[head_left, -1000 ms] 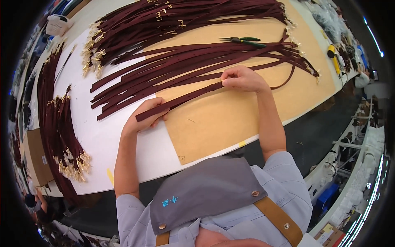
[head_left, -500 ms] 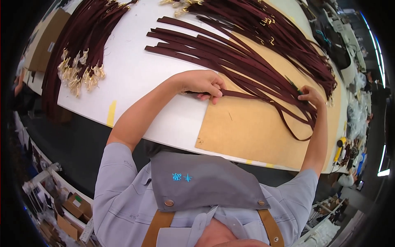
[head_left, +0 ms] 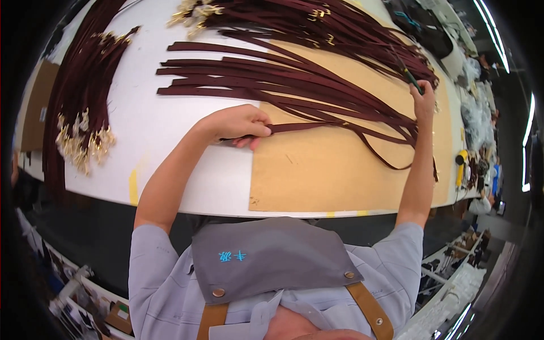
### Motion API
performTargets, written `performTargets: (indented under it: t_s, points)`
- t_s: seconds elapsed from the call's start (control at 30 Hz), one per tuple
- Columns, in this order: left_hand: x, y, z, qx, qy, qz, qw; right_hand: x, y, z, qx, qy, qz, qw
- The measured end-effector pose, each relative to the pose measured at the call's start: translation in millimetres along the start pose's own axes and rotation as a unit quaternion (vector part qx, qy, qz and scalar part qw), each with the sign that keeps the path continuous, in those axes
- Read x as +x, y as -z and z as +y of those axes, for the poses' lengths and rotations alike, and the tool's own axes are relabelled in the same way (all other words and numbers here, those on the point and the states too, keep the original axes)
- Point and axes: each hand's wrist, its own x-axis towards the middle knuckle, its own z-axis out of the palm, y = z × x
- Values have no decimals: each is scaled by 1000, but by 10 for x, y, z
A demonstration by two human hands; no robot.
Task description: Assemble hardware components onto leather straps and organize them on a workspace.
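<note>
My left hand [head_left: 243, 126] is closed on a dark maroon strap [head_left: 300, 127] near the board's left edge; the strap runs rightward from the fingers, with a small gold-coloured fitting along it. A short end shows behind the hand. Away to the right, my right hand [head_left: 424, 101] is closed round a slim pointed tool [head_left: 412, 78] with a dark green grip, its tip pointing away from me; its exact kind I cannot tell. Between and beyond the hands lies a fanned row of maroon straps [head_left: 238, 76], flat and roughly side by side, their right ends partly behind my right forearm.
A tan board [head_left: 328, 175] lies on the white table [head_left: 170, 147]. Bundles of maroon straps with gold hooks [head_left: 85, 139] lie at the left, and another heap [head_left: 351, 34] at the back. A cardboard box [head_left: 39, 107] stands far left; a yellow-handled tool [head_left: 461, 164] lies right.
The whole view has shifted, so the table and straps sit further left. My right hand has lifted away from the straps' right ends, raising the pointed tool. My left hand keeps its hold.
</note>
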Motion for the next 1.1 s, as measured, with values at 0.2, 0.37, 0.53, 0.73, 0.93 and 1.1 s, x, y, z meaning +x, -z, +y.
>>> performTargets:
  t_s: [0.2,0.37,0.53,0.73,0.93,1.1]
  points:
    - [88,32,13,-12,20,3,1000,-1073,-410,-994,547,-165,-90,815]
    - [86,37,22,-43,-10,-11,999,-1638,-970,-1398,622,-133,-167,753]
    - [62,-5,41,-2,9,35,999,-1711,-1041,-1435,627,-253,-270,685]
    - [43,38,-5,-22,0,29,999,-1350,-613,-1698,487,-252,-327,770]
    - [29,76,-35,-64,-3,16,998,-1220,-672,-1783,-74,110,-237,963]
    - [23,92,10,-99,-1,-2,995,-1294,-953,-1674,-272,275,-195,901]
